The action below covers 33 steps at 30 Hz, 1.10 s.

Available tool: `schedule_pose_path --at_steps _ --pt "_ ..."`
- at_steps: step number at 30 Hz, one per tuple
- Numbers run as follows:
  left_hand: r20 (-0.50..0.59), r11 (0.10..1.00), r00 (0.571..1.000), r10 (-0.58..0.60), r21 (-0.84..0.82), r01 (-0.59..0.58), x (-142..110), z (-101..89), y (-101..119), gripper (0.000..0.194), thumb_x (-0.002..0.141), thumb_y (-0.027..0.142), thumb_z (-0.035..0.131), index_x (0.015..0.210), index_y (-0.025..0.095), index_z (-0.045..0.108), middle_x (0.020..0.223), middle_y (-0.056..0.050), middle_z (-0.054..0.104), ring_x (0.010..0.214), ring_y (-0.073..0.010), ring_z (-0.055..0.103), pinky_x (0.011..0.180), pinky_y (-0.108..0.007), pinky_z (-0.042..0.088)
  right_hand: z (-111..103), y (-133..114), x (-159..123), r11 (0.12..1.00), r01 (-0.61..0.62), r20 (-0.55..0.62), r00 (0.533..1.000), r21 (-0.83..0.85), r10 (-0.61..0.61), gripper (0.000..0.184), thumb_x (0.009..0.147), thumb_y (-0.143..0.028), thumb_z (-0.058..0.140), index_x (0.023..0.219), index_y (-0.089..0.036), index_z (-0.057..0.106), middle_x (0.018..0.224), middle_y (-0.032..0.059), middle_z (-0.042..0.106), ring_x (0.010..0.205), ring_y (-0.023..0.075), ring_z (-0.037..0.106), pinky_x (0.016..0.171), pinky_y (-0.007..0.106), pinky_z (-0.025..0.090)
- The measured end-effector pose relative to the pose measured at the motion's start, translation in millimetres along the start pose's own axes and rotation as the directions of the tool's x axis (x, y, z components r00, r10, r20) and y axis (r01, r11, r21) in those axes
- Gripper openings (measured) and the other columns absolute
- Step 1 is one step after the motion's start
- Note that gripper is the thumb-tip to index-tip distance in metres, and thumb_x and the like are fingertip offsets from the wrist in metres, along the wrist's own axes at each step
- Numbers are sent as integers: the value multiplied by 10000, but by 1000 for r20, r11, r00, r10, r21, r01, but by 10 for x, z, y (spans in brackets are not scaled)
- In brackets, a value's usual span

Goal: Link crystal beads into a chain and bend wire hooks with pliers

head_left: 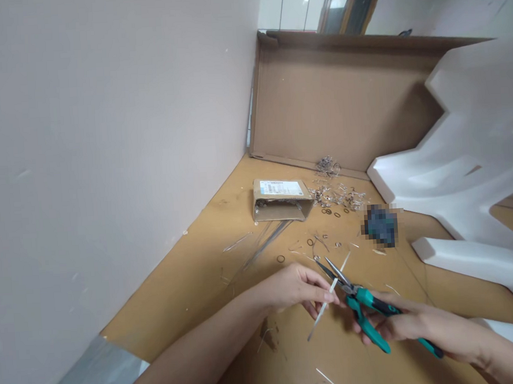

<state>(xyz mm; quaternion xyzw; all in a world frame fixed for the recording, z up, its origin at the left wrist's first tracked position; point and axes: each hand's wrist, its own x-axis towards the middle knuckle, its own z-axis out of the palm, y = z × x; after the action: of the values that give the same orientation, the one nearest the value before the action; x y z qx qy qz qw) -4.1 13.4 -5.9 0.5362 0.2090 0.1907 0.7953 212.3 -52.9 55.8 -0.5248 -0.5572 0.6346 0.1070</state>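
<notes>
My left hand [308, 290] pinches a thin, pale, straight strip [328, 299] with a darker wire-like lower end. The strip slants from lower left to upper right. My right hand [388, 321] is closed around the green and black handles of long-nose pliers [362, 301]. Their slim metal jaws stand apart and point up and left, close to the strip. Whether the jaws touch it I cannot tell. Several thin wires [270, 243] lie on the tan surface beyond my left hand, near a dark ring [280, 259].
A small open cardboard box [283, 199] with a label stands ahead, beside a scatter of bent metal pieces [341, 195]. A large cardboard panel [342, 105] rises behind. White foam [473, 260] borders the right, a pale wall [127, 136] the left. A pixelated dark object [380, 226] lies right of centre.
</notes>
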Motion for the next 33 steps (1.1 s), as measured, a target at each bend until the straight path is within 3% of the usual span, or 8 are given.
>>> schedule_pose_path --at_steps 7,14,25,33 --pt "44 1000 999 -2 -1 2 -6 6 12 150 677 300 662 732 162 681 600 15 579 507 -58 509 460 -176 409 -1 35 25 992 12 14 1000 129 -14 411 667 -183 530 1064 -246 619 895 52 669 839 227 589 738 333 444" --pt "36 1000 999 -26 3 26 1 7 -1 187 653 329 680 736 161 687 590 15 577 519 -71 515 492 -205 436 23 -2 41 998 -23 -56 998 -57 20 349 671 -172 514 994 -249 623 802 14 630 755 187 563 668 268 439" --pt "28 999 998 -52 -8 53 18 -1 -10 196 640 314 689 733 143 678 584 20 578 526 -65 512 518 -213 442 32 13 62 995 -40 -60 998 -90 35 270 681 -149 490 939 -187 557 750 -13 561 667 137 547 618 238 432" --pt "26 998 998 -58 2 58 28 -5 -33 210 632 332 693 724 144 675 594 20 577 523 -65 510 528 -220 450 133 26 117 966 -47 -158 987 -256 6 137 673 -162 488 799 -193 531 658 -24 517 625 128 482 565 228 380"
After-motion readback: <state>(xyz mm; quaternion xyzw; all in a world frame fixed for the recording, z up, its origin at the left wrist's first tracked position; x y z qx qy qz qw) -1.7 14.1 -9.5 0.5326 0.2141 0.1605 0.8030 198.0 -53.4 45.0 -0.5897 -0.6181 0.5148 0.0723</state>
